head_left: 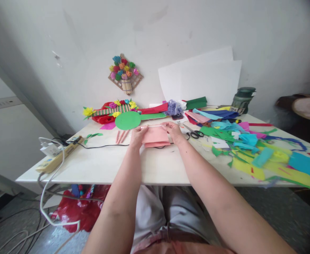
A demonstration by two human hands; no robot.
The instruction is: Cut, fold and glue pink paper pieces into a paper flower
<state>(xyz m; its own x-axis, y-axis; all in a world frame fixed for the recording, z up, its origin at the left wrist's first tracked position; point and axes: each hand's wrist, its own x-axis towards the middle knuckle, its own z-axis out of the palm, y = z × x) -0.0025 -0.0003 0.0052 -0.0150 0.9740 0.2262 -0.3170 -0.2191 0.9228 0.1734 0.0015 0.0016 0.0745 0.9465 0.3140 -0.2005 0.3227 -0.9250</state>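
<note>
Fingers (140, 131) of both hands pinch a folded pink paper (155, 136), the left hand (137, 135) on its left edge and the right hand (174, 132) on its right edge, closed on it. Its long axis runs left to right across the table (155, 165), and it lies flat or nearly so. Just beyond the fingers lies a green disc (127, 120); scissors (194, 133) lie just right of the right hand, with coloured scraps (252, 148) farther right. A power strip (56, 157) sits well left. No writing can be read.
</note>
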